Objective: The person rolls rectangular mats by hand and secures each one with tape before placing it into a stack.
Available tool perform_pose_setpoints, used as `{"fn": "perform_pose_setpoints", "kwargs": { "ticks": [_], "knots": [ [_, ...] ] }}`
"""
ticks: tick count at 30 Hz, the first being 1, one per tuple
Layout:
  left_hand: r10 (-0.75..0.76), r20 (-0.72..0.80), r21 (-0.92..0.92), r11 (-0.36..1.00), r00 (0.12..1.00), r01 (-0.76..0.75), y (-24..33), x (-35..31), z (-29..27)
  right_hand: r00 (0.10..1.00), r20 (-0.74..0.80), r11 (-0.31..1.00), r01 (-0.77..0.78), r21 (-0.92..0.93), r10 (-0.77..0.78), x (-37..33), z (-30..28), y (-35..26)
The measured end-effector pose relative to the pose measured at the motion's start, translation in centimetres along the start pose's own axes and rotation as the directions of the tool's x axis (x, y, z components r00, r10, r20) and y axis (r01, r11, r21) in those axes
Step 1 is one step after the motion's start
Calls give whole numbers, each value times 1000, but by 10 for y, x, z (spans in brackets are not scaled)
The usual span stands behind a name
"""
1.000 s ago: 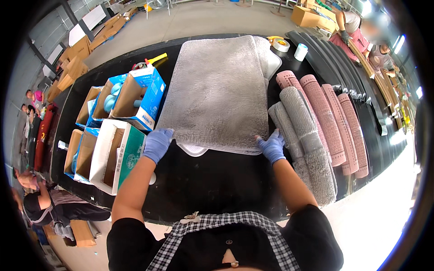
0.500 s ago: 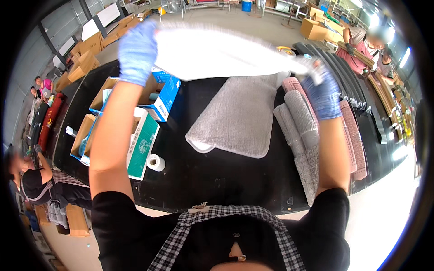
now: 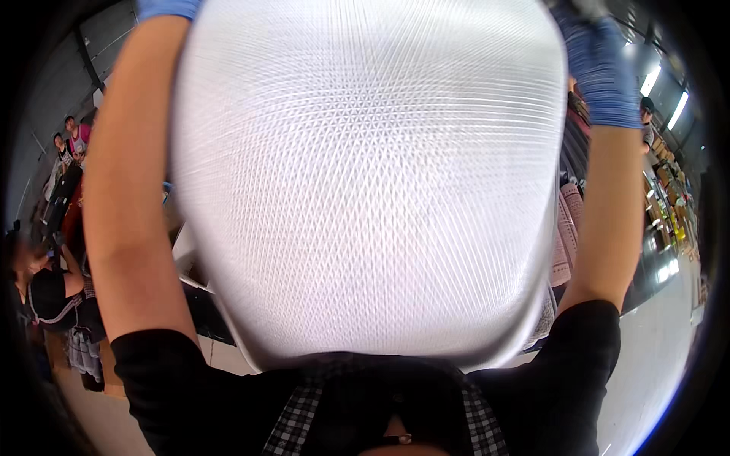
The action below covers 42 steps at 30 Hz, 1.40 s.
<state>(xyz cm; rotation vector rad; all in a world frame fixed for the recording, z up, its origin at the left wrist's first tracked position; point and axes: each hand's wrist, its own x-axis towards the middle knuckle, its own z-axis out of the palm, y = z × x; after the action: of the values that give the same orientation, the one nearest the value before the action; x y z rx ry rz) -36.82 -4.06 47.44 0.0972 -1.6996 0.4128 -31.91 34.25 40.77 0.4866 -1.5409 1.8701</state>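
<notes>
A floor mat (image 3: 372, 190) hangs spread out upright in front of me, its white, finely ribbed backing facing me. It has rounded lower corners and fills the middle of the view. My left hand (image 3: 169, 7), in a blue glove, is at its upper left edge; the fingers run out of the picture, but the mat hangs from there. At the upper right edge my right hand (image 3: 604, 72), also blue-gloved and blurred, is closed on the mat. The mat hides most of the table and whatever lies behind it.
Pink rolled mats (image 3: 566, 228) show past the mat's right edge, with a grey roll (image 3: 543, 318) nearer me. Part of an open box (image 3: 190, 254) shows on the left. A co-worker (image 3: 57, 292) stands at far left, and other people are farther back.
Both hands have risen and moved apart, lifting the mat from a blurred, nearly flat sweep to hanging upright. It now covers the grey mat and most boxes on the table.
</notes>
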Motion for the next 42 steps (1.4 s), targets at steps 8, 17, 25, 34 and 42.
{"fn": "perform_pose_setpoints", "kwargs": {
  "ticks": [8, 17, 25, 34, 42],
  "knots": [
    [58, 726, -579, 588, 685, 565, 113, -159, 176, 837, -115, 833, -501, 233, 535, -8, -74, 240],
    [935, 315, -945, 294, 165, 141, 107, -477, -50, 551, 413, 337, 239, -911, 725, -355, -127, 247],
    [873, 454, -891, 442, 177, 107, 143, -555, 9, 636, 357, 180, 327, -928, 684, -371, -126, 346],
    [731, 682, -715, 658, 24, 235, 159, -506, 29, 645, 164, 48, 193, -980, 746, -330, -90, 346],
    [776, 624, -778, 606, 90, 166, 91, -563, -91, 396, 104, 20, 211, -977, 912, -409, -83, 275]
  ]
}}
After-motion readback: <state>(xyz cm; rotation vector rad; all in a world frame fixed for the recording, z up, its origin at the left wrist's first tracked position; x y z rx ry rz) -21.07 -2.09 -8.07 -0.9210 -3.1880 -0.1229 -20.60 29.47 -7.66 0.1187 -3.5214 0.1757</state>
